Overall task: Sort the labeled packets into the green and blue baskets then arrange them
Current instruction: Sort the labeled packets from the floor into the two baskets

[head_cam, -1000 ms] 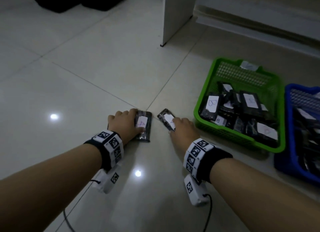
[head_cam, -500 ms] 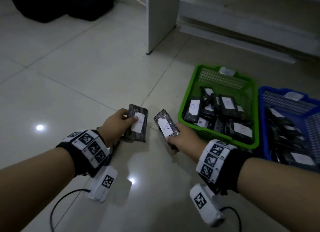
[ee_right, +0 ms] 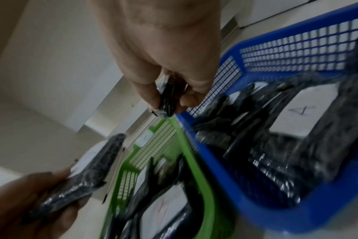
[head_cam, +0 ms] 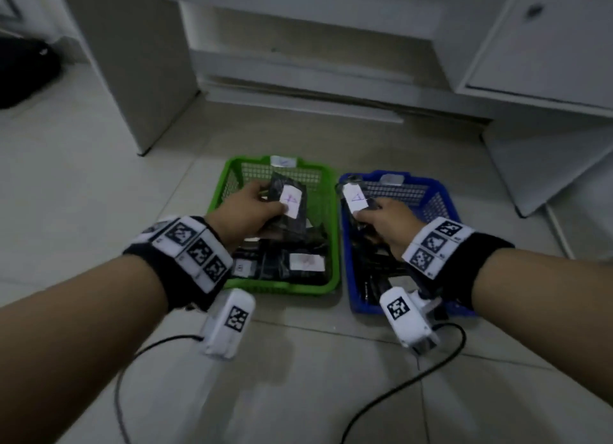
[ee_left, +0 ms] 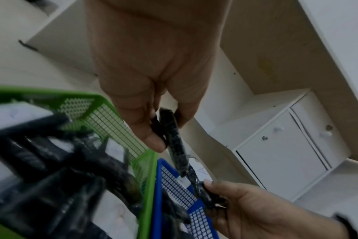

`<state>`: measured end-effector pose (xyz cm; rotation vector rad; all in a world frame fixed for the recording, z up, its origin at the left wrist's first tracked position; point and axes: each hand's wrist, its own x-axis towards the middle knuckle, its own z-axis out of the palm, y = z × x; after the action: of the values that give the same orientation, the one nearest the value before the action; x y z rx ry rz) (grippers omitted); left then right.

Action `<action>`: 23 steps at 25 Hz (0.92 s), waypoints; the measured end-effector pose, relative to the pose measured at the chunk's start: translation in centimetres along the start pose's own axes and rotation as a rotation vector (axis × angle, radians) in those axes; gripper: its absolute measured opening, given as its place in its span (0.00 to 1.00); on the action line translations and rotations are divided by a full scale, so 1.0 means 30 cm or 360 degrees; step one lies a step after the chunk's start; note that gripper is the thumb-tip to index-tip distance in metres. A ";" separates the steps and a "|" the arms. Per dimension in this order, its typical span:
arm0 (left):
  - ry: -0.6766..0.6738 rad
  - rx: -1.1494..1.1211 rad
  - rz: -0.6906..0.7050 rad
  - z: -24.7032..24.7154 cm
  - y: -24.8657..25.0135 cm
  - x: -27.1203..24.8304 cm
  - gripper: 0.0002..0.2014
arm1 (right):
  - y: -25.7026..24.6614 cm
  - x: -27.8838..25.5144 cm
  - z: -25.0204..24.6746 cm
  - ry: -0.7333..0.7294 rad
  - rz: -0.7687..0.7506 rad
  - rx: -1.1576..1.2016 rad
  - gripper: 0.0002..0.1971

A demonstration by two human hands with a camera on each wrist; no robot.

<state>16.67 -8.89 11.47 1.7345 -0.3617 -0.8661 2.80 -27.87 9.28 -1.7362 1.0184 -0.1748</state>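
My left hand (head_cam: 252, 208) grips a black packet (head_cam: 288, 202) with a white label, held above the green basket (head_cam: 285, 289). In the left wrist view its thumb and fingers (ee_left: 151, 137) pinch that packet (ee_left: 175, 142) edge-on. My right hand (head_cam: 381, 218) pinches a second black packet by its white label (head_cam: 355, 196), over the left rim of the blue basket (head_cam: 365, 306). The right wrist view shows this packet (ee_right: 166, 98) between thumb and fingers. Both baskets hold several black labeled packets.
The baskets stand side by side on a tiled floor, in front of a white desk leg (head_cam: 132, 78) and white cabinets (head_cam: 544, 45). A dark bag (head_cam: 23, 75) lies at far left. Sensor cables (head_cam: 398, 387) trail on the floor near my wrists.
Both hands lifted their packets off the floor and carried them forward and right; the left now hangs over the green basket, the right over the blue one. The view turned toward the baskets.
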 end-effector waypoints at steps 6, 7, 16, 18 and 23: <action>0.0119 0.0031 -0.0019 0.478 -0.107 0.182 0.23 | 0.223 0.151 -0.247 0.0149 0.0177 0.0108 0.05; 0.0122 0.0111 0.0016 0.532 -0.114 0.193 0.21 | 0.259 0.168 -0.271 0.0114 0.0240 0.0131 0.06; -0.0086 0.1218 0.0383 0.499 -0.085 0.209 0.19 | 0.306 0.097 -0.269 0.0173 0.0067 -0.0791 0.19; -0.0183 0.1471 0.0478 0.382 -0.054 0.167 0.15 | 0.251 0.027 -0.224 0.0275 -0.0041 -0.0919 0.22; -0.0407 0.2068 0.0397 -0.066 -0.018 -0.057 0.11 | 0.084 -0.162 -0.005 -0.0082 -0.0517 -0.1166 0.27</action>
<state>16.81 -6.25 11.84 2.6286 -1.5250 -0.6761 -1.68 -24.75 8.92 -2.5570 0.8000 0.0519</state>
